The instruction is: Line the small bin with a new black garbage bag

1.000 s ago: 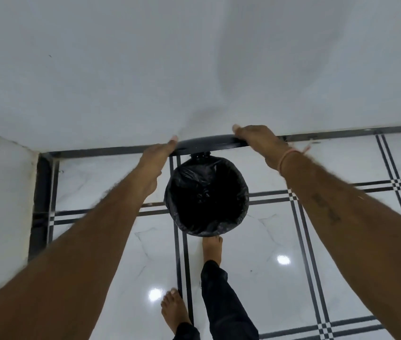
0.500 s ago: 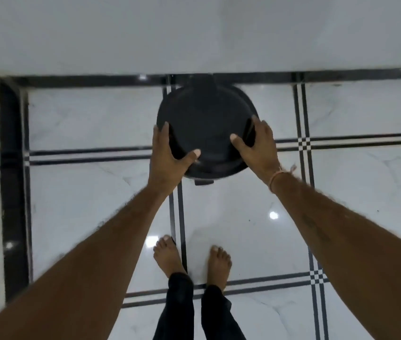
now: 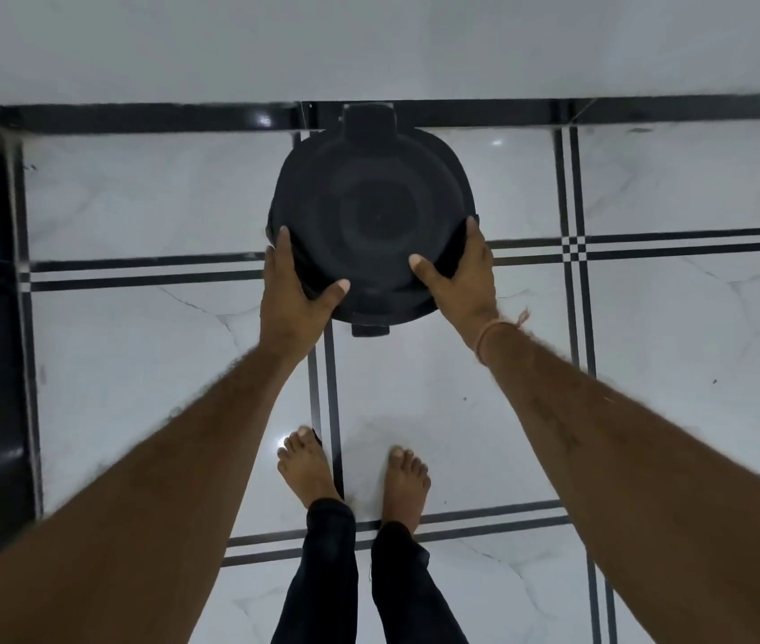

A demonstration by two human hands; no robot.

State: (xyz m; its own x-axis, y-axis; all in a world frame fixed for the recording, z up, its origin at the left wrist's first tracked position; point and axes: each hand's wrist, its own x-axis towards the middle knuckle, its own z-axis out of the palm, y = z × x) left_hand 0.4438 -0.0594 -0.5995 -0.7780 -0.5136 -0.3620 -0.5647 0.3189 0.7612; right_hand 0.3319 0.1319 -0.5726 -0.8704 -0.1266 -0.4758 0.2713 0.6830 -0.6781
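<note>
A small round black pedal bin point(image 3: 371, 211) stands on the tiled floor close to the white wall, its lid down. The black garbage bag inside is hidden under the lid. My left hand point(image 3: 292, 290) clasps the bin's near left side, thumb resting on the lid. My right hand point(image 3: 461, 276) clasps the near right side, thumb on the lid too. The foot pedal point(image 3: 370, 330) sticks out at the front between my wrists.
White marble floor tiles point(image 3: 145, 374) with black stripe borders run all around. A white wall point(image 3: 368, 44) with a black skirting strip sits just behind the bin; another wall lies at the left edge. My bare feet point(image 3: 350, 476) stand just behind the pedal.
A second ago the lid was up with the black bag showing and my hands at the lid's edge. The lid came down, and both hands now hold the bin's sides.
</note>
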